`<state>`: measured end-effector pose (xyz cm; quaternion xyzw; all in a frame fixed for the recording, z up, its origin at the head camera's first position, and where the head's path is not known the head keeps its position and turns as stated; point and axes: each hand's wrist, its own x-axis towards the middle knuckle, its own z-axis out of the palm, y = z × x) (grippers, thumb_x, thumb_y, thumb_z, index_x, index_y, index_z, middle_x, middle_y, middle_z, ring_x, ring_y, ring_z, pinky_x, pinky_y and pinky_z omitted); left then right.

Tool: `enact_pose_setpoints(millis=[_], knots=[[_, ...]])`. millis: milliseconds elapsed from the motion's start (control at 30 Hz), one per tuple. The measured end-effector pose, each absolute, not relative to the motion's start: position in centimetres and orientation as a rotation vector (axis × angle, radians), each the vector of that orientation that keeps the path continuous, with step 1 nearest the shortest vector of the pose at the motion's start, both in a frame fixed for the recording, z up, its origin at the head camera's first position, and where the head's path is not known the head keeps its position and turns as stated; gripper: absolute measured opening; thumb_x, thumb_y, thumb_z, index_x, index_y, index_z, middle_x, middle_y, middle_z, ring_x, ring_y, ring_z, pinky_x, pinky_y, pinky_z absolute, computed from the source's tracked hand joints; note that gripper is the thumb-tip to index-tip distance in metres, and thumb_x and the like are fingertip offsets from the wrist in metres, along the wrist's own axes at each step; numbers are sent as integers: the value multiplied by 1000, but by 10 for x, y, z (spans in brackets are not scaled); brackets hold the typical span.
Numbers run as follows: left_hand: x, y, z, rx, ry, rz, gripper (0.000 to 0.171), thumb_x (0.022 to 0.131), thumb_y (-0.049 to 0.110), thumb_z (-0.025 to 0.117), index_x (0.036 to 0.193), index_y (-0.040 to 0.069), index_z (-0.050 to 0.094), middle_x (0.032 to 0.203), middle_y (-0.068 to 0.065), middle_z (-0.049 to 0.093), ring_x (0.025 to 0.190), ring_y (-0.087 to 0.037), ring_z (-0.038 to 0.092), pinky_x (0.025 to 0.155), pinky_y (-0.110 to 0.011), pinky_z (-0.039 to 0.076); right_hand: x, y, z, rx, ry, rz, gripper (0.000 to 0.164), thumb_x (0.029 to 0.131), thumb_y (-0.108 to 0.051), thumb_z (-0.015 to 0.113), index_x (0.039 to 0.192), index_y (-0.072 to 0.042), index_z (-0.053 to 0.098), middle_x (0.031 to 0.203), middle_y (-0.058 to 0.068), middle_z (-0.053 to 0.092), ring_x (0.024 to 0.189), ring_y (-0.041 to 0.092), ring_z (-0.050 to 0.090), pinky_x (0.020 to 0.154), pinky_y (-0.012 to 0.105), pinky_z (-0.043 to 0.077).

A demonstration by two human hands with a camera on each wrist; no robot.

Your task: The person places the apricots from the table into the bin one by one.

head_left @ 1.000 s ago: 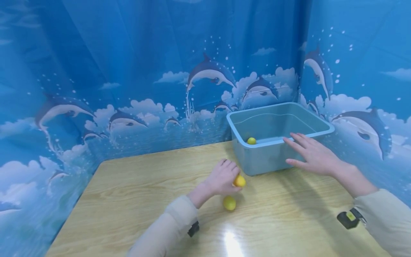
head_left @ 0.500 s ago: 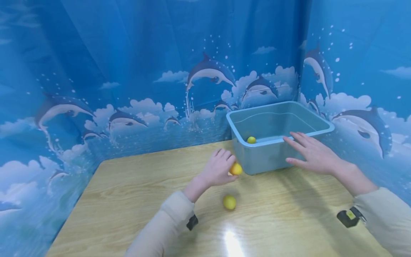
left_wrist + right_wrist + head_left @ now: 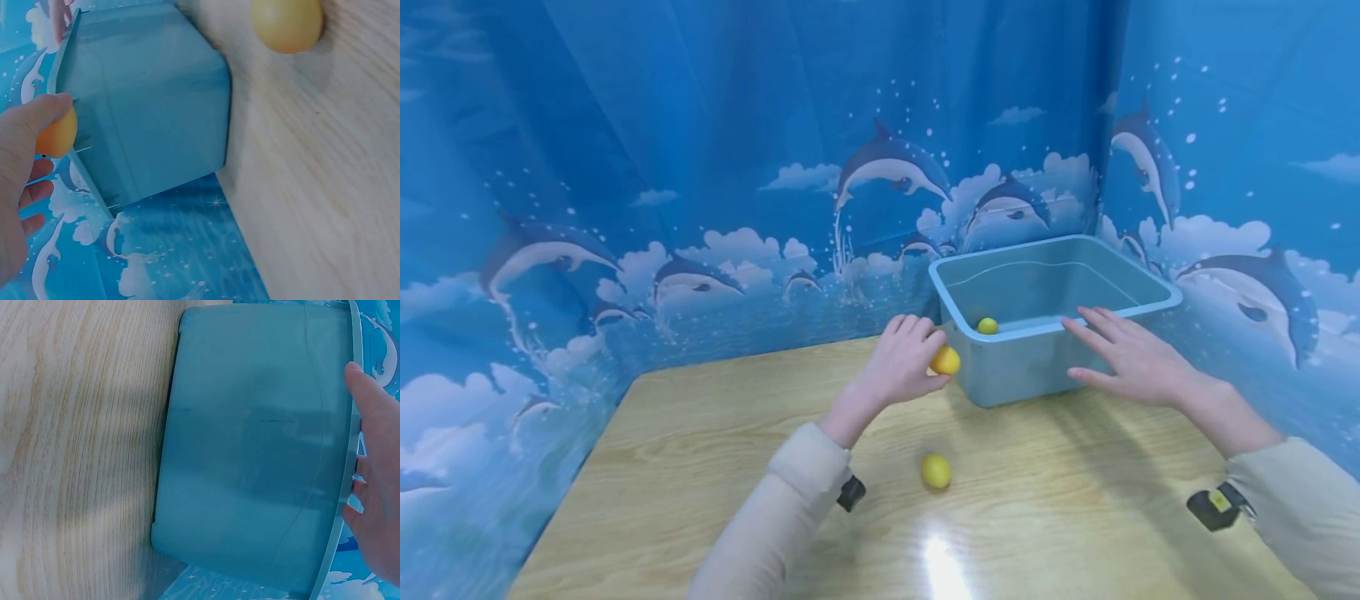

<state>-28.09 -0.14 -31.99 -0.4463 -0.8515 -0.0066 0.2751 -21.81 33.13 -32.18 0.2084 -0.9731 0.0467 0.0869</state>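
My left hand [image 3: 897,367] pinches an orange [image 3: 947,361] between thumb and fingers, raised off the table beside the near left corner of a blue-grey plastic bin [image 3: 1022,371]. The left wrist view shows the orange [image 3: 59,134] close to the bin's rim, a dark spot on its lower side. On the table, nearer to me, lies a yellow fruit like a lemon [image 3: 936,472]. Another yellow fruit [image 3: 988,326] sits inside the bin, partly behind the front rim. My right hand [image 3: 1138,358] reaches to the front rim with fingers straight, holding nothing; whether they touch it I cannot tell.
The bin stands at the back right of a light wooden table [image 3: 722,450]. Behind and to the right hangs a blue curtain [image 3: 737,150] printed with dolphins. A black device [image 3: 851,493] is strapped at the left wrist, and a similar device [image 3: 1213,510] at the right.
My left hand has lifted the orange up off the table, moving away from me and slightly left toward the level of the bin's rim. The right hand has stayed still.
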Motion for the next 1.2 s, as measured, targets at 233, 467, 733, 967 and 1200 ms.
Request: enact_pose_setpoints(millis=[233,467,733,967,1200], knots=[[-286,5,-306,-1162,-2272,0,33,78,41,67,94,13,60,90,-1,53,87,-20,47,88,-35,37,-218,331,-322,629,-2892,135,76,90,-49,53,147,-9,23,146,26,21,132,46,19,100,61,20],[-291,16,-293,-1113,-2296,59,32,80,42,63,93,13,59,88,-1,53,87,-19,47,87,-34,37,-217,330,-322,620,-2900,141,76,90,-50,53,147,-10,23,146,26,21,132,46,18,100,61,20],[-299,32,-280,-1036,-2430,134,38,82,48,61,98,14,58,93,1,51,90,-18,43,89,-34,34,-218,331,-322,620,-2894,130,75,90,-49,53,147,-10,24,146,26,22,132,46,19,100,61,20],[-306,52,-275,-1018,-2491,196,37,85,47,58,103,15,57,98,1,51,93,-18,42,89,-34,34,-218,331,-323,633,-2885,138,76,89,-49,54,147,-11,23,146,27,22,132,46,20,99,61,21],[-309,71,-278,-1017,-2498,312,41,86,50,55,107,15,57,104,0,53,97,-18,44,90,-34,35,-218,331,-323,627,-2876,128,76,89,-49,54,147,-11,23,146,27,22,131,46,20,99,61,21]])
